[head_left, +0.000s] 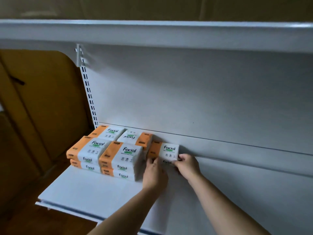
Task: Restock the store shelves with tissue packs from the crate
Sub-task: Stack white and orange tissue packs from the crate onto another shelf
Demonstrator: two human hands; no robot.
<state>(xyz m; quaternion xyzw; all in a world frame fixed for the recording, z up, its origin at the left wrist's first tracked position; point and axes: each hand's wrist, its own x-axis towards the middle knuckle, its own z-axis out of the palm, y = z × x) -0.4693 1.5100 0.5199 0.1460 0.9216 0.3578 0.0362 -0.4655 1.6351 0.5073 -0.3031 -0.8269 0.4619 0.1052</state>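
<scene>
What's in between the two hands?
An orange and white tissue pack. The left hand holds its left end and the right hand pinches its right corner, just right of the stacked packs. The head view shows this.

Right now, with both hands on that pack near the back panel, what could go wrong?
The left hand sits between the held pack and the two-high front stack; withdrawing it could nudge that stack. It and the right hand hide the pack's underside, so whether it rests flat is unclear; releasing early might tip it.
</scene>
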